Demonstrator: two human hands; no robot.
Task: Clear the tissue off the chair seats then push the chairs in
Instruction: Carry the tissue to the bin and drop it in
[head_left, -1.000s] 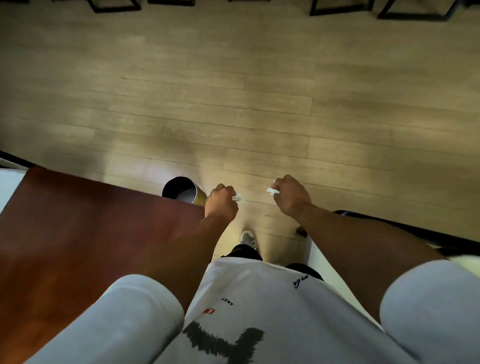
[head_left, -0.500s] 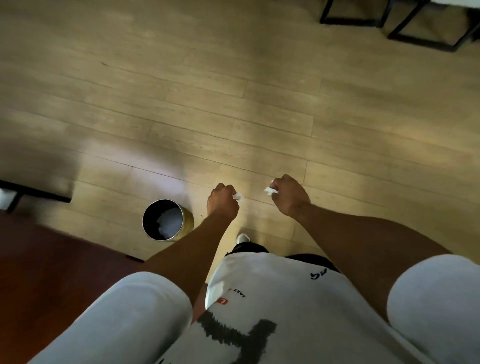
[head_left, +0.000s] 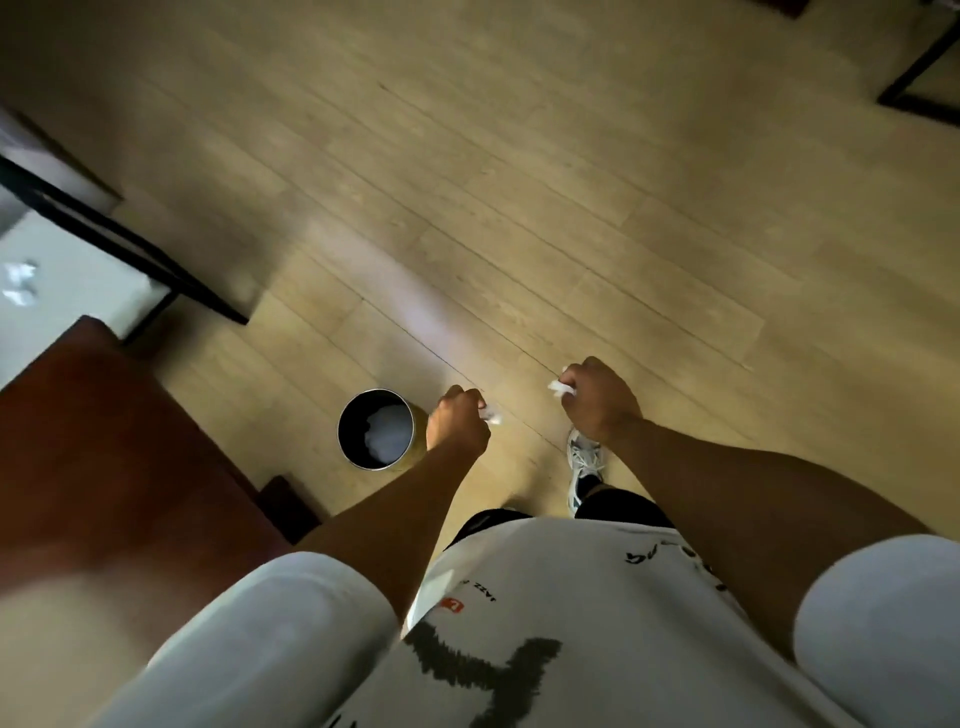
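Observation:
My left hand (head_left: 458, 422) is closed around a small white tissue wad (head_left: 491, 414) and hangs just right of a round gold bin (head_left: 377, 436). White tissue lies inside the bin. My right hand (head_left: 600, 399) is also closed on a white tissue wad (head_left: 559, 387), above the floor further right. At the far left, a white chair seat (head_left: 78, 283) with a black frame carries crumpled tissue (head_left: 21, 283).
A reddish-brown table top (head_left: 98, 467) fills the lower left beside the bin. Another black chair frame (head_left: 919, 78) stands at the upper right. Light wooden floor (head_left: 519, 208) spreads ahead. My white shoe (head_left: 584, 462) is on the floor below my right hand.
The view has swung left and I have stepped forward: the bin has come out from behind the table and lies beside my left hand. A white chair seat with tissue has appeared at left.

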